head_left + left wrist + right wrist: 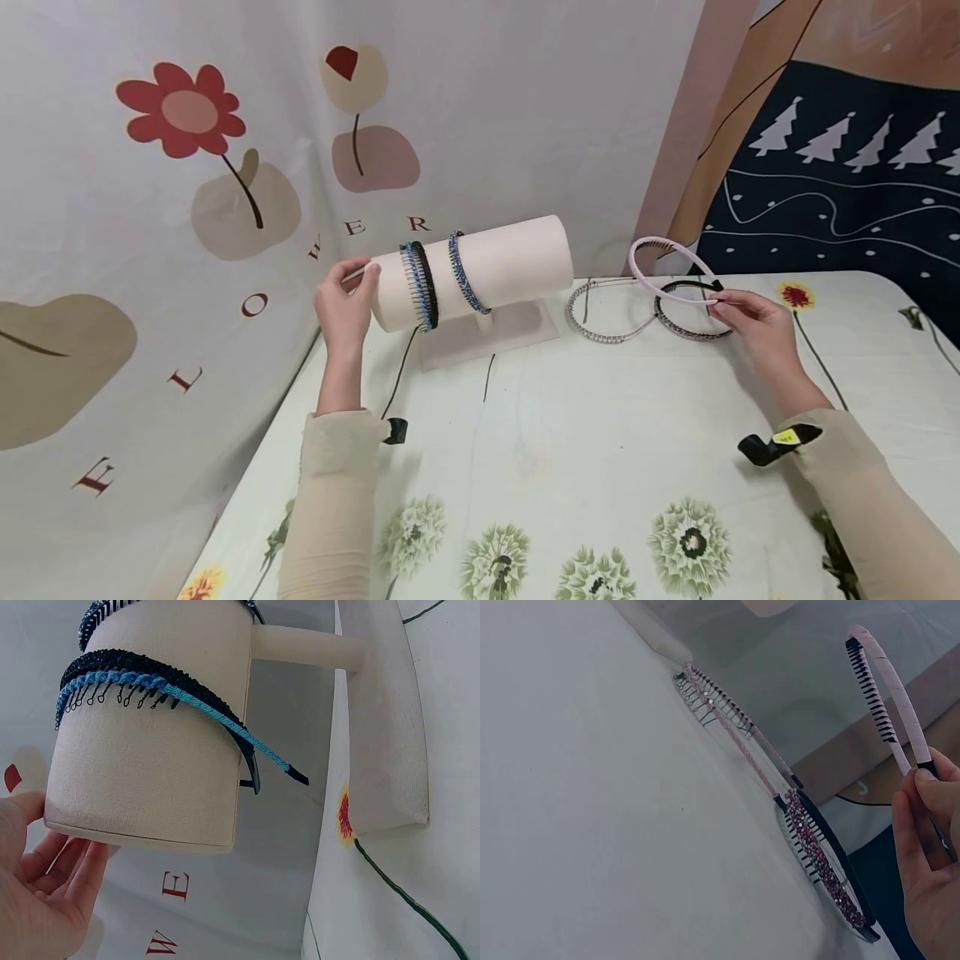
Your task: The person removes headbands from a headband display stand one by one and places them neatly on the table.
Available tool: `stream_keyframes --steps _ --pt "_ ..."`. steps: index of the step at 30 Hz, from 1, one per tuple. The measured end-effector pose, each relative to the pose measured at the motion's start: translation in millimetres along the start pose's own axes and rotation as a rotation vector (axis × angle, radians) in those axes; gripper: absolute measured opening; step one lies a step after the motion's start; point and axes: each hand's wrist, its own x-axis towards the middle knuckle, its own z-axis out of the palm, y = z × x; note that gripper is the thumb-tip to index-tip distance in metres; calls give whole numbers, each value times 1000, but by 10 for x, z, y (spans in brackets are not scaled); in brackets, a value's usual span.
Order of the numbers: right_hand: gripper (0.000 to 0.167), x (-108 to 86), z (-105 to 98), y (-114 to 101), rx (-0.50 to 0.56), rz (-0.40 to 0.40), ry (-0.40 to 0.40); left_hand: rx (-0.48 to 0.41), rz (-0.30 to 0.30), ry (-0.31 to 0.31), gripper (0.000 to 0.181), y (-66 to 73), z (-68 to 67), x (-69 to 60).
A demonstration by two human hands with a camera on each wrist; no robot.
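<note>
Pink headband (901, 697) in right hand (757, 329) — red letters (354, 227) (FLOWER) on backdrop (525, 125)

The 2 sleeved arms (333, 500) reach forward, well apart — the left hand (345, 302) with its thumb (28, 806) set apart from its fingers (88, 876), the right hand (759, 327) angled inward, thumb and fingertips (905, 796) drawn into a pinch.

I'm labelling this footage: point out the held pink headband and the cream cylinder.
Pink headband (897, 694): right wrist view, outer side of its band.
Cream cylinder (521, 258): head view, bare curved side.
</note>
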Motion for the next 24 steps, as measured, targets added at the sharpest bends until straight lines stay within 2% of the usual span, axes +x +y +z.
stream_keyframes --steps 9,19,24 --pt "19 -32 -140 -23 -11 9 8 3 14 5 36 3 -8 10" --pt "21 -70 -344 -12 80 13 -10 -3 -10 -7 36 3 -11 -3" --pt "19 -89 -426 -16 53 14 15 -8 -9 -10 36 10 -9 -9"
